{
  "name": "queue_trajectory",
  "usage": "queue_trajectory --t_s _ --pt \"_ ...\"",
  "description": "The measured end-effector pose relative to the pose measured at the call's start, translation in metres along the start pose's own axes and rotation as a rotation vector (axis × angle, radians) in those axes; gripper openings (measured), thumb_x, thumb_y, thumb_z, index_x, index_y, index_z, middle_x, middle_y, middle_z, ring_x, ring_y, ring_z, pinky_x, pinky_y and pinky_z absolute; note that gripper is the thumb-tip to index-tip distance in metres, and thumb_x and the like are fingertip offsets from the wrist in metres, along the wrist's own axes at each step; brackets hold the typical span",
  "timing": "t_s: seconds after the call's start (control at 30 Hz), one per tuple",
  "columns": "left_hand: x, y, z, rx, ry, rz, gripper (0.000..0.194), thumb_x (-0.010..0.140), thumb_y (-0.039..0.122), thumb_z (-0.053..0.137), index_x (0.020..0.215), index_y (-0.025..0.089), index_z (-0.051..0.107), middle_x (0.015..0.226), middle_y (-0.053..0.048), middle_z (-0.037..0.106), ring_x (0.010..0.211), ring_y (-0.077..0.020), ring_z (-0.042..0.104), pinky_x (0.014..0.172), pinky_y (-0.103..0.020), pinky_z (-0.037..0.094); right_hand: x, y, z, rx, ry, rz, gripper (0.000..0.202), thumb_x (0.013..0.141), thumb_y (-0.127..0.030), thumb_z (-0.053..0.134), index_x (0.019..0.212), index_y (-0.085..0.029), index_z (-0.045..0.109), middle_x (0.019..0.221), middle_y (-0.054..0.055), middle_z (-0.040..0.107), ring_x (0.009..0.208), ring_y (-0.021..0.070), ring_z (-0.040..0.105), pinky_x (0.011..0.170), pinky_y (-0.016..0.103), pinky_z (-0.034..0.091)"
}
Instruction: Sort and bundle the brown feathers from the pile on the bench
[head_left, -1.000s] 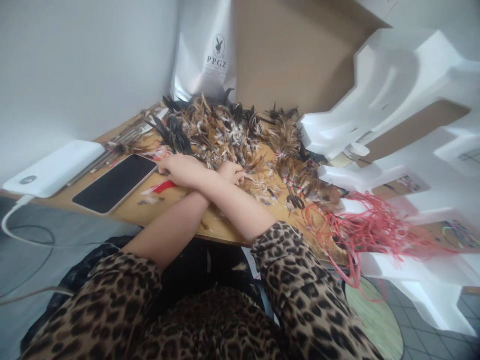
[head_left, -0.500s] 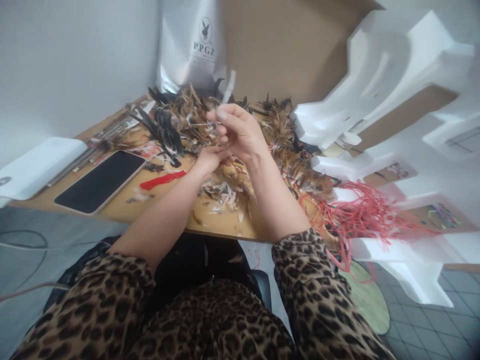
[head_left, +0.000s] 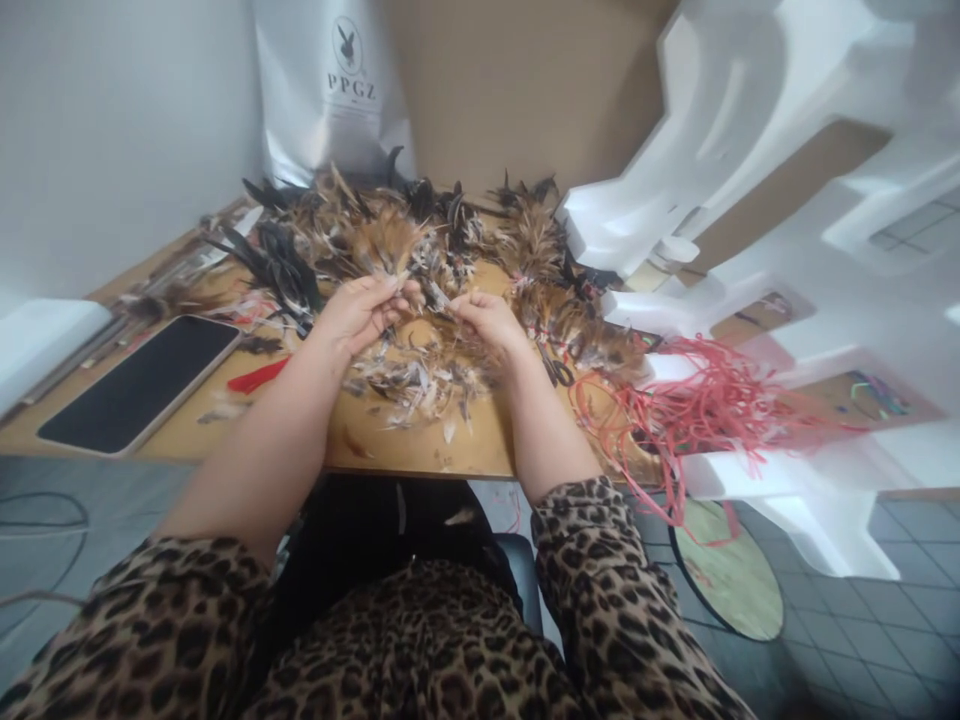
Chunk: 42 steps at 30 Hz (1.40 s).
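Observation:
My left hand pinches the pale base of a brown feather bunch, whose tips fan away from me. To its right, my right hand has thumb and finger pressed together at the end of a small whitish piece. The two hands are apart, above the wooden table. Loose short feathers lie scattered beneath and between them. Behind the hands spreads a pile of brown and black feathers.
A phone and a red bundle lie at left. On the right are black scissors, tangled red strings and white foam pieces. A silver bag stands behind.
My hands have moved apart, the left one going left and the right one coming down. The brown bunch now shows at my left fingers. The whole view has shifted.

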<state>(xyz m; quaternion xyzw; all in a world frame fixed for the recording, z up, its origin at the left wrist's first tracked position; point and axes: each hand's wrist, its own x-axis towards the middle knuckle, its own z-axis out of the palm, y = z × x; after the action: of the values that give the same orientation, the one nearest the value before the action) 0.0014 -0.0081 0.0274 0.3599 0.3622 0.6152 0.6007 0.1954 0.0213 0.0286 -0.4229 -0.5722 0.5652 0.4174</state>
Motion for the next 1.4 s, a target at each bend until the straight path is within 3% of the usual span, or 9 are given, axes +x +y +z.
queue_trajectory --t_s 0.23,0.43,0.63,0.97,1.2,1.4 --pt "-0.003 -0.001 -0.001 0.055 -0.044 -0.034 0.016 0.071 0.017 0.068 0.084 0.008 0.068 0.098 -0.013 0.07 0.061 -0.0085 0.065 0.053 -0.014 0.05 -0.01 -0.01 0.009 -0.234 -0.157 -0.05 0.015 0.072 -0.026 0.062 0.068 -0.014 0.054 0.06 -0.002 0.063 0.038 0.0033 0.043 0.038 0.016 0.032" --pt "0.002 -0.011 -0.005 0.156 -0.128 -0.09 0.011 0.068 0.016 0.07 0.073 0.006 0.068 0.084 -0.015 0.071 0.056 -0.0095 0.064 0.053 -0.015 0.051 -0.012 -0.011 0.013 -0.244 -0.232 -0.105 0.015 0.074 -0.027 0.06 0.071 -0.015 0.051 0.056 -0.003 0.059 0.039 0.0045 0.044 0.039 0.016 0.032" --pt "0.003 -0.015 -0.005 0.205 -0.124 -0.154 0.012 0.067 0.015 0.072 0.073 0.006 0.068 0.074 -0.015 0.07 0.064 -0.0156 0.067 0.058 -0.02 0.054 -0.009 -0.009 0.011 -0.34 -0.148 -0.195 0.014 0.074 -0.028 0.059 0.071 -0.016 0.054 0.051 -0.005 0.049 0.045 0.006 0.04 0.046 0.019 0.032" --pt "0.0 -0.013 0.0 0.239 -0.079 -0.153 0.01 0.068 0.015 0.071 0.066 0.005 0.066 0.063 -0.01 0.067 0.055 -0.0098 0.063 0.055 -0.016 0.052 -0.005 -0.006 0.01 -0.48 -0.037 -0.347 0.019 0.073 -0.032 0.055 0.071 -0.013 0.057 0.055 -0.005 0.047 0.051 0.0065 0.036 0.053 0.02 0.03" --pt "0.0 -0.014 0.0 0.297 -0.126 -0.169 0.014 0.063 0.018 0.075 0.063 0.007 0.066 0.06 -0.007 0.066 0.049 -0.0078 0.059 0.049 -0.015 0.048 0.001 0.001 0.012 -0.596 0.033 -0.446 0.018 0.074 -0.03 0.053 0.068 -0.014 0.056 0.059 -0.003 0.051 0.056 0.0083 0.041 0.057 0.022 0.032" --pt "-0.001 -0.017 0.0 0.354 -0.195 -0.182 0.016 0.061 0.021 0.076 0.062 0.008 0.067 0.058 -0.007 0.064 0.047 -0.0073 0.058 0.048 -0.016 0.047 0.001 0.0 0.016 -0.729 0.077 -0.467 0.012 0.073 -0.018 0.046 0.062 -0.016 0.052 0.055 -0.003 0.046 0.055 0.0097 0.038 0.058 0.024 0.031"
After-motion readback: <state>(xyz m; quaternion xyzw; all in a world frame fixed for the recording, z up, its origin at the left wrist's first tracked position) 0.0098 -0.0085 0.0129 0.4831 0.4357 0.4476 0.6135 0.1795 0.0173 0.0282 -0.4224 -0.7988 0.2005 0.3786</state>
